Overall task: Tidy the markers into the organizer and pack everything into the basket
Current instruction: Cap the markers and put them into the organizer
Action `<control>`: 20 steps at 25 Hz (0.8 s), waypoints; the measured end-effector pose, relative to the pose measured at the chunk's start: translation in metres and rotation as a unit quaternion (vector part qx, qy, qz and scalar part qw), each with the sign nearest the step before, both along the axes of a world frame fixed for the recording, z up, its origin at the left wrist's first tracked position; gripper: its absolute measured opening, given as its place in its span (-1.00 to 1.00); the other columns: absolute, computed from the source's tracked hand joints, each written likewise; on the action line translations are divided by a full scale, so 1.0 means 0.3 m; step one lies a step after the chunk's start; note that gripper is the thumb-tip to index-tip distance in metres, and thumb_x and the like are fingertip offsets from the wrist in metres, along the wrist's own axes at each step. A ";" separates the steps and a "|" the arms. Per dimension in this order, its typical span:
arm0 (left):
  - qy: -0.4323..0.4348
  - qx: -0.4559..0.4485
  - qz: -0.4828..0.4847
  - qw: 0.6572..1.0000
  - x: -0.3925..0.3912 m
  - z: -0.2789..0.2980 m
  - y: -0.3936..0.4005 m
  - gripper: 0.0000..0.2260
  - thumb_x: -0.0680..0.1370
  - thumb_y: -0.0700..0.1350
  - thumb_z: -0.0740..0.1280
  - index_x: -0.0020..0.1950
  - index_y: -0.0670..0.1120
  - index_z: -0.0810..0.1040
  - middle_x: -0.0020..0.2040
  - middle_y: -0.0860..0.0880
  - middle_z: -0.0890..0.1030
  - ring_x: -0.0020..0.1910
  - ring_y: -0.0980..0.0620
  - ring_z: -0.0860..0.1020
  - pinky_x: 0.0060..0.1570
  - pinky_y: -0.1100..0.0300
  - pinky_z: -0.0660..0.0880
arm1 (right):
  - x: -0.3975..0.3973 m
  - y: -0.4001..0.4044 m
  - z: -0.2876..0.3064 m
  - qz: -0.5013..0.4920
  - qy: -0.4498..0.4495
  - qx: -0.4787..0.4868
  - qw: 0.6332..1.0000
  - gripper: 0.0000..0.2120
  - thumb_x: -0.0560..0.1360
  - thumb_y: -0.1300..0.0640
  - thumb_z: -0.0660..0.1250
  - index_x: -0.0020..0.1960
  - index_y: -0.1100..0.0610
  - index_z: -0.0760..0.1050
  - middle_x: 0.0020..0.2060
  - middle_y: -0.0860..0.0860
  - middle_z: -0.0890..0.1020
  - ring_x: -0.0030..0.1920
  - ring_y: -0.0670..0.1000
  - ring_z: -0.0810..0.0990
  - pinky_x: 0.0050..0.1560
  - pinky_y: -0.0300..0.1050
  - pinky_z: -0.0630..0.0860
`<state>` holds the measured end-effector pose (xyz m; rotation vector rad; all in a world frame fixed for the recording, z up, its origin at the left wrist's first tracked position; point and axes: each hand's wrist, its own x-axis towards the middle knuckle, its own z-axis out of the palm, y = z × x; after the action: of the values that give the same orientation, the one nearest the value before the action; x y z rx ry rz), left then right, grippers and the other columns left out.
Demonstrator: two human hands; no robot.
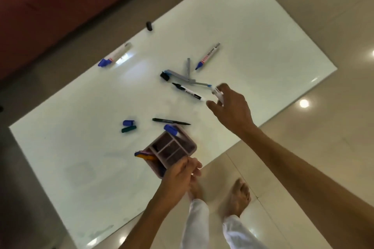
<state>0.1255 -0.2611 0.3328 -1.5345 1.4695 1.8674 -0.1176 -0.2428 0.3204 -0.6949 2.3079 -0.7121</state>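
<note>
Left hand (179,174): grips the near corner of the pink organizer (172,150), holding it over the worktop's (81,157) near edge.
Right hand (230,107): reaches over the worktop, fingers closed round a clear-bodied marker (217,95); blurred.
Organizer: divided compartments; a blue-capped marker (171,129) stands in the far one, orange and blue pens (146,155) poke out on the left.
Loose on worktop: black-tipped marker (188,92) just beside the right hand, thin dark pen (171,121), blue-tipped marker (208,55), blue-capped white marker (115,55), blue cap (128,122) and green cap (129,129) side by side.
Basket: not in sight.
</note>
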 end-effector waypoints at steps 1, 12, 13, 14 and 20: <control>0.000 0.003 -0.006 1.000 0.045 -0.002 -0.013 -0.77 0.70 0.00 0.28 0.02 -0.09 0.67 -0.11 0.00 0.75 -0.09 0.05 0.72 -0.14 0.29 0.58 | 0.006 -0.062 -0.035 0.044 0.039 0.018 0.998 -0.63 0.55 -0.07 0.40 0.29 0.02 0.45 -0.08 -0.01 0.61 -0.13 0.08 0.58 -0.15 -0.05 0.49; -0.002 0.069 0.062 0.996 0.249 -0.005 -0.012 -0.79 0.69 -0.10 0.30 0.01 -0.20 0.65 -0.20 0.01 0.74 -0.31 0.18 0.63 -0.31 0.38 0.47 | 0.055 -0.116 -0.170 0.112 0.052 0.153 0.980 -0.75 0.59 -0.01 0.43 0.20 0.08 0.52 -0.07 0.02 0.62 -0.14 0.07 0.58 -0.22 -0.06 0.50; -0.003 0.071 0.057 0.996 0.250 -0.009 -0.020 -0.81 0.69 -0.10 0.30 0.00 -0.15 0.66 -0.17 0.01 0.74 -0.29 0.16 0.64 -0.29 0.37 0.48 | 0.048 -0.110 -0.160 0.081 0.021 0.140 0.987 -0.77 0.56 -0.01 0.47 0.13 0.08 0.58 -0.11 0.02 0.63 -0.16 0.06 0.59 -0.22 -0.10 0.47; -0.004 0.073 0.053 0.996 0.248 -0.009 -0.030 -0.82 0.69 -0.10 0.31 -0.01 -0.10 0.66 -0.16 0.00 0.75 -0.27 0.15 0.66 -0.28 0.37 0.49 | 0.037 -0.102 -0.145 0.035 -0.012 0.121 0.992 -0.80 0.52 -0.01 0.51 0.05 0.08 0.62 -0.15 0.02 0.65 -0.19 0.05 0.60 -0.24 -0.12 0.46; -0.012 0.089 0.024 0.996 0.192 0.044 -0.081 -0.83 0.69 -0.11 0.30 -0.01 -0.05 0.67 -0.14 -0.04 0.74 -0.25 0.18 0.66 -0.27 0.40 0.51 | -0.034 -0.029 -0.005 -0.094 -0.158 0.070 0.980 -0.87 0.52 -0.03 0.51 -0.04 0.02 0.67 -0.21 -0.04 0.77 -0.41 -0.12 0.47 -0.32 -0.13 0.42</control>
<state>0.1830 -0.2853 0.3461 -1.5130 1.2297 1.9422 -0.1278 -0.2516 0.3190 -0.2768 2.1201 -0.6807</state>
